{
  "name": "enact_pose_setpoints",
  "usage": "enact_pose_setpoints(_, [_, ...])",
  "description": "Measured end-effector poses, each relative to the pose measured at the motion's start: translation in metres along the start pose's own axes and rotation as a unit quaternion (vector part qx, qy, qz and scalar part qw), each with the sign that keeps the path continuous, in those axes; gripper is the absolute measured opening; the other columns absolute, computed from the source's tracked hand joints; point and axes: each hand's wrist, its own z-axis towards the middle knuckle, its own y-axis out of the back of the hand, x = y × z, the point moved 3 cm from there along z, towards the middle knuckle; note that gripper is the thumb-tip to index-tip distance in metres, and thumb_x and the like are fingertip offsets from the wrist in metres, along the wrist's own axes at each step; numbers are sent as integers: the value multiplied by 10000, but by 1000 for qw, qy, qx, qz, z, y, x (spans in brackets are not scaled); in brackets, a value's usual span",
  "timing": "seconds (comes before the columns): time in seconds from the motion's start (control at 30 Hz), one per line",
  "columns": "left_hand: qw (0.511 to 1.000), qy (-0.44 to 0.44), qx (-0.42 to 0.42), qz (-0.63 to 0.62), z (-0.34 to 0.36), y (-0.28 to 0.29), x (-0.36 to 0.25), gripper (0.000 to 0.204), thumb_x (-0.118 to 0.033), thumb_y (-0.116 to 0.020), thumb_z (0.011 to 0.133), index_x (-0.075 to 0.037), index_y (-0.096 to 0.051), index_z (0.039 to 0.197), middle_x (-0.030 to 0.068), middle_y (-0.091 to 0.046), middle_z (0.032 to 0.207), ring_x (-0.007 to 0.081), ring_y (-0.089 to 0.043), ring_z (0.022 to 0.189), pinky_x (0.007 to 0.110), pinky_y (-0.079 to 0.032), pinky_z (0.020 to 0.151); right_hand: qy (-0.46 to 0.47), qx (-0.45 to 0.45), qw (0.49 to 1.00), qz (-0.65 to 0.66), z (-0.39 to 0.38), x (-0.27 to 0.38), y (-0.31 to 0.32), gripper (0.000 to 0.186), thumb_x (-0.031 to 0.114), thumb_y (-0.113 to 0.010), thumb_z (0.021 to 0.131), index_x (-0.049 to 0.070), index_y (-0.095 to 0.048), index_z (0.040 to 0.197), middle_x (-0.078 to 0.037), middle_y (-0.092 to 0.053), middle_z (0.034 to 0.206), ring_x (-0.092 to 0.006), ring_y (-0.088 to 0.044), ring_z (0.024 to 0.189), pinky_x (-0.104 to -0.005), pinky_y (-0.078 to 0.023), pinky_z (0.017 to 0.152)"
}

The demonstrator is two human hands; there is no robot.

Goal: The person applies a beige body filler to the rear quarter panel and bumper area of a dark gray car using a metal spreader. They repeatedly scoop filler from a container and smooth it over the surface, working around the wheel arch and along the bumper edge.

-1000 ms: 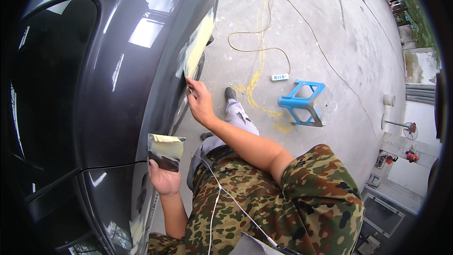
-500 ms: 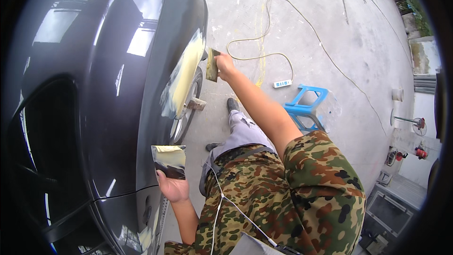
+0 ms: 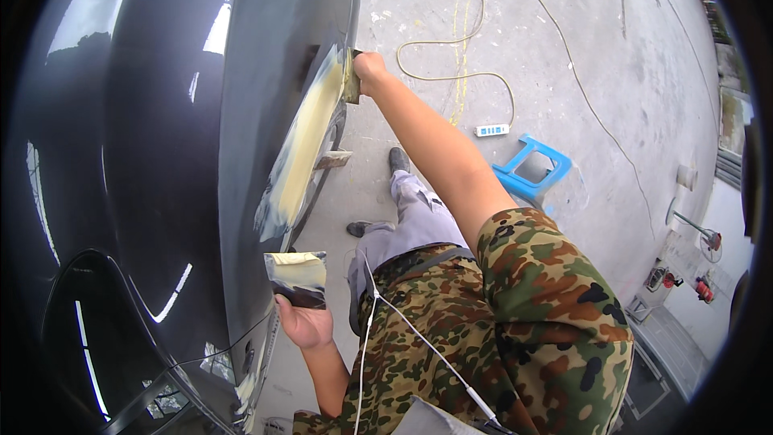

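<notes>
A dark grey car fills the left side, with a long smear of pale yellow putty along the fender by the wheel. My right hand, arm stretched out, grips a putty-stained flat spreader at the far end of the smear. The spreader's edge is at the panel; whether it presses on it I cannot tell. Lower down, my left hand grips a second spreader, dark and square, its far edge loaded with pale yellow putty. This one is held apart from the car, beside its lower side.
On the concrete floor lie a white power strip and its long looping cord. A blue plastic stool is right of my arm. A block rests by the wheel. A fan stands at far right.
My right hand has moved away from me and toward the car, bringing its spreader to the fender's edge. My left hand still holds its loaded spreader. The view has shifted slightly.
</notes>
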Motion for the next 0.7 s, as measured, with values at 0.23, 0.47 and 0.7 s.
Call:
enact_pose_setpoints(0.23, [1000, -8, -9, -10, 7, 0, 5, 507, -272, -496, 1067, 19, -420, 1475, 130, -477, 1517, 263, -460, 1390, 427, -316, 1201, -4, 61, 996, -70, -9, 13, -10, 423, 52, -565, 941, -44, -554, 1353, -208, -633, 1248, -353, -624, 1134, -605, -539, 846])
enact_pose_setpoints(0.47, [1000, 9, 12, -6, 30, -5, 5, 500, -262, -481, 1071, 6, -410, 1487, 126, -475, 1520, 264, -455, 1395, 430, -316, 1202, 32, 185, 980, -63, -86, -6, -10, 364, 64, -575, 949, 37, -633, 1307, -114, -671, 1098, -247, -658, 997, -528, -590, 744])
enact_pose_setpoints(0.7, [1000, 5, 22, -9, 34, -14, 4, 500, -255, -475, 1073, 9, -402, 1491, 133, -465, 1525, 271, -445, 1404, 439, -313, 1206, -6, 57, 998, 0, -68, 16, 36, 368, 36, -459, 968, 109, -634, 1284, -101, -616, 1158, -279, -590, 1046, -627, -520, 801])
